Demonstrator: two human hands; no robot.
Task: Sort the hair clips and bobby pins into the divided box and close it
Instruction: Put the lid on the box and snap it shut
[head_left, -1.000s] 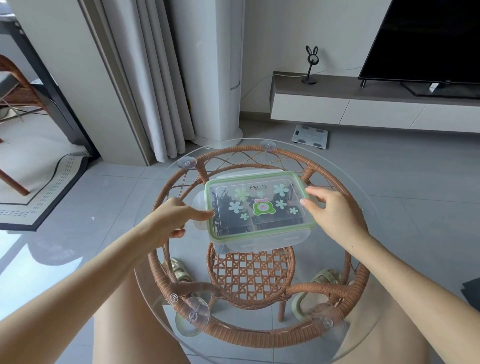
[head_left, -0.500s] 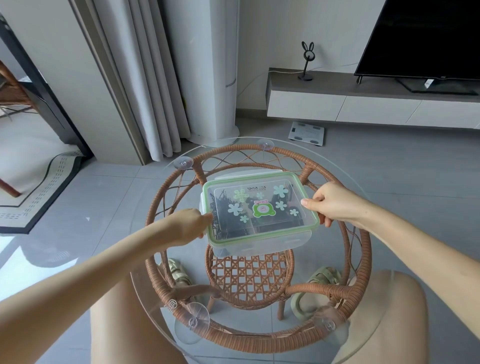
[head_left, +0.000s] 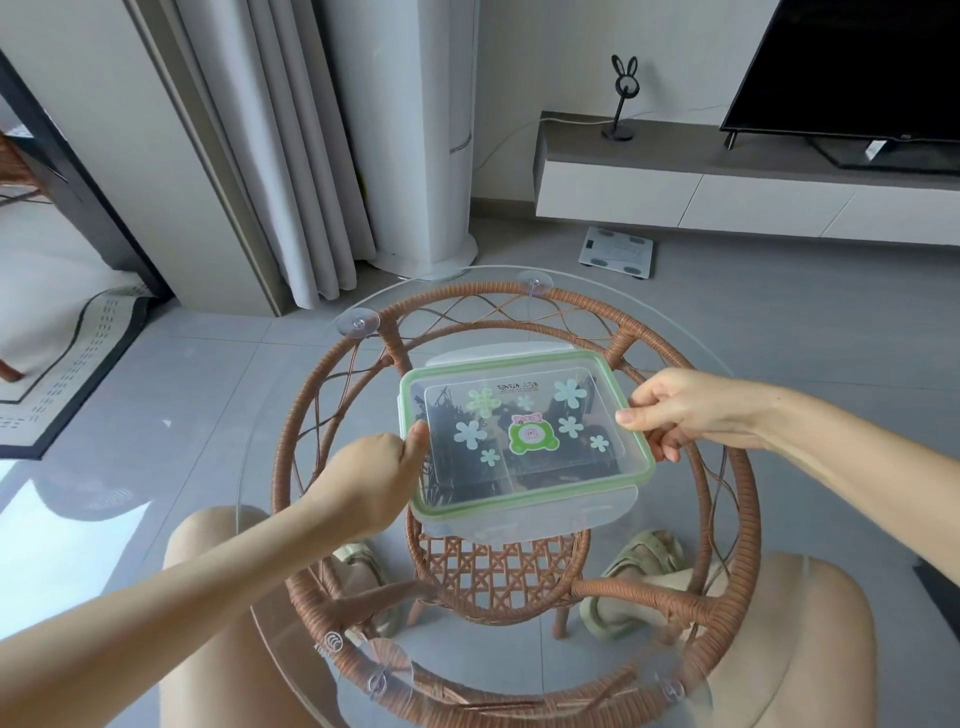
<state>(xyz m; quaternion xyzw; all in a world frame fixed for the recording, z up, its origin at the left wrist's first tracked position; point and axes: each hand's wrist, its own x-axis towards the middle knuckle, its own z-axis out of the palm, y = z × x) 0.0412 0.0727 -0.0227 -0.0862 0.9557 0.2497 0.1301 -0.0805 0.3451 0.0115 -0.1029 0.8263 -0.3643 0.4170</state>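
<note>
The divided box (head_left: 524, 499) is a clear plastic container with a green-rimmed lid (head_left: 540, 374) that carries flower stickers and a green frog sticker. It sits in the middle of the round glass table (head_left: 691, 519), lid on. Dark hair clips and bobby pins (head_left: 447, 441) show through the lid. My left hand (head_left: 371, 480) grips the box's left edge, thumb on the lid rim. My right hand (head_left: 680, 408) pinches the right edge, fingers curled under the side. The front and back latch flaps stick out flat.
The glass top rests on a brown wicker frame (head_left: 311, 431) with suction cups. My knees and sandalled feet show below. Beyond stand a curtain (head_left: 291, 156), a white TV cabinet (head_left: 727, 192) with a television, a floor scale (head_left: 618, 252) and a rug (head_left: 67, 358) at left.
Both hands have closed onto the box's side edges, the left curling from open fingers into a grip and the right pinching the rim. The camera has tilted slightly.
</note>
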